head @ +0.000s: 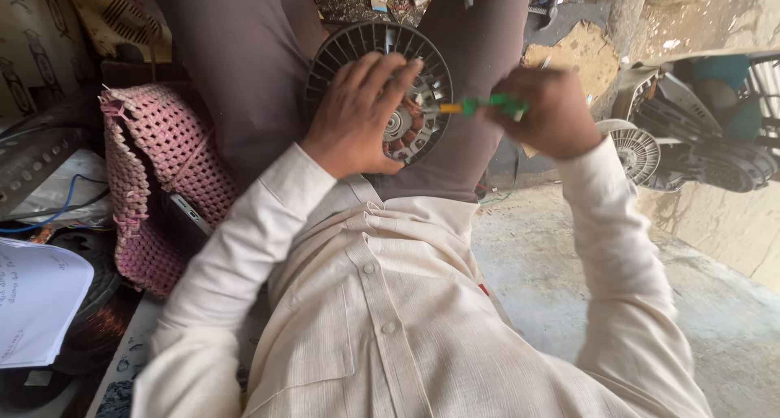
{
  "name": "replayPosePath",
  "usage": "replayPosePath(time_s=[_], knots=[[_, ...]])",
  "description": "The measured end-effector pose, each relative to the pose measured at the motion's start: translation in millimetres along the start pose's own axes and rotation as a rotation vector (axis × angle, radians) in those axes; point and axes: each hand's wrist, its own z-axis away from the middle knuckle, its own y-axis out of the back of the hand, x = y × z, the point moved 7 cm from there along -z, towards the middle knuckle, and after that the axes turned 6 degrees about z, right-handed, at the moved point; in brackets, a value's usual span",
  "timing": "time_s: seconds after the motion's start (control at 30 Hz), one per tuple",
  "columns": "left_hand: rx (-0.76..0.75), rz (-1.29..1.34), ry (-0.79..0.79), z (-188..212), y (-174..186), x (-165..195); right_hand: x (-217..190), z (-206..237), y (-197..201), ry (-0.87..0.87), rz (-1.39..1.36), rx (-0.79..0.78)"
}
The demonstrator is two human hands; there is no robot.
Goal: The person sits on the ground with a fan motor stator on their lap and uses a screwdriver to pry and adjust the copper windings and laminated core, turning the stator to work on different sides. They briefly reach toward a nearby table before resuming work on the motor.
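Fan motor (398,101) sits in the person's lap, wedged between the dark-trousered thighs, flat face up toward the camera. Round dark housing, ring of radial vent slots at the rim, copper windings and a silvery hub showing in the middle. Left hand (357,113) lies spread over its left half, fingers (390,73) splayed and pressing it down, not curled round anything. Right hand (556,109) is clenched around a green-handled screwdriver (491,105); its long axis runs near horizontal, yellow collar and tip pointing left into the motor's right side, close to the windings. Whether the tip actually touches, can't tell, it's blurred. So the tool comes in from the right, the hub lies just left of the tip, and the left hand is the one on the part. A second, pale fan motor (635,150) lies on the concrete floor (561,280) beyond the right forearm. Pink woven seat (158,154) at the person's left.
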Motion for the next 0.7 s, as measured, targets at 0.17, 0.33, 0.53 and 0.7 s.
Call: replayPosePath(time_s=[0.17,0.33,0.53,0.7], knots=[[-0.207,-0.159,-0.256,-23.0,8.7,10.0,-32.2,46.3,-53.7,-0.288,-0.152,-0.205],[-0.143,-0.081,-0.146,-15.5,2.8,15.7,-50.0,82.1,-125.6,-0.679,-1.165,-0.132],[0.220,-0.032,-0.017,10.4,13.4,4.7,-94.6,86.2,-158.1,-1.004,-2.182,-0.154],[0.312,-0.033,0.005,15.9,14.1,-5.8,-125.0,60.9,-134.7,-0.956,-2.675,-0.129]])
